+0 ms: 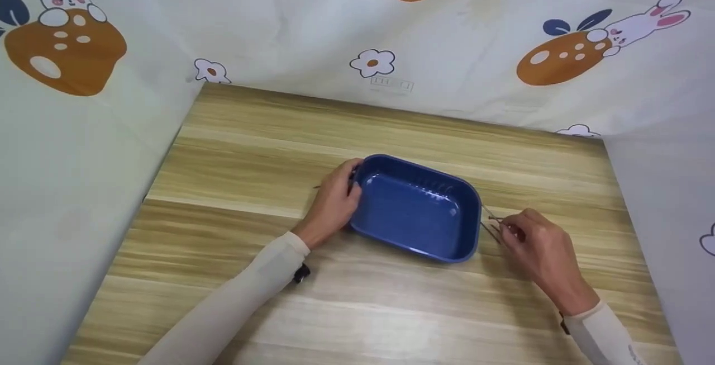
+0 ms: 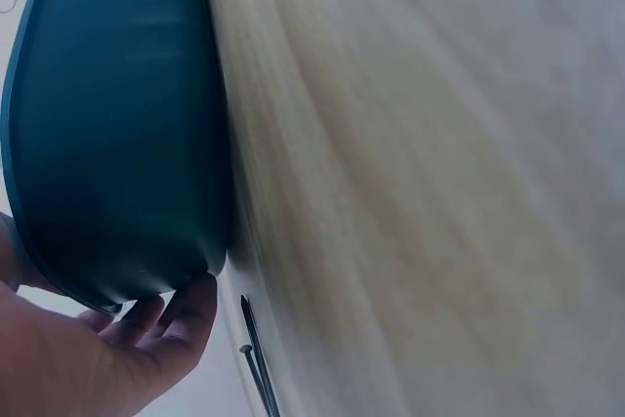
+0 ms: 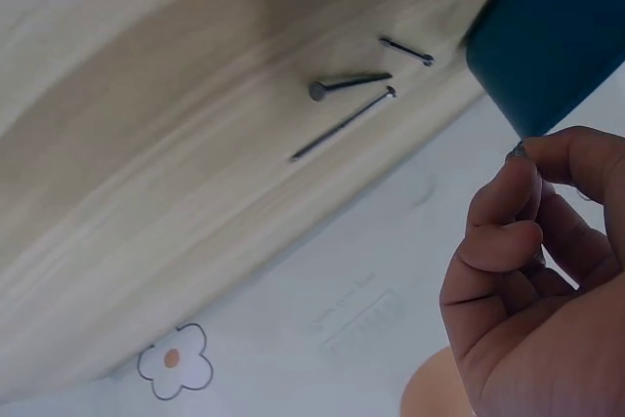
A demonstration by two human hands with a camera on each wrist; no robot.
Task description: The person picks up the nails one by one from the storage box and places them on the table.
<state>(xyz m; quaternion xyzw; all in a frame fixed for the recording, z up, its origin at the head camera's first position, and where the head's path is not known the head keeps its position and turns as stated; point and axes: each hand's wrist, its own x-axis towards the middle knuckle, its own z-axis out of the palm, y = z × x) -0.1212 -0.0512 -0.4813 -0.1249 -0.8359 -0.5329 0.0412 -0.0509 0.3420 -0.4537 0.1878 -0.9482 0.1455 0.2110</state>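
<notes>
A blue rectangular plastic tray (image 1: 410, 208) stands upright on the table. My left hand (image 1: 335, 200) grips its left end, with fingers and thumb against the wall near the rim. To the right of the tray, my right hand (image 1: 539, 247) is raised with thumb and index finger pinching a nail, whose small metal end (image 3: 518, 150) shows between the fingertips. Several loose nails lie on the wood: a thick-headed nail (image 3: 349, 83), a long thin nail (image 3: 342, 124) and a short nail (image 3: 406, 51). Beyond the tray's left end, a dark nail (image 2: 258, 373) lies close to another.
The wood-grain table (image 1: 223, 231) bears the tray and nails. White cloth walls (image 1: 313, 29) printed with rabbits, orange fruit and flowers rise at the back and both sides.
</notes>
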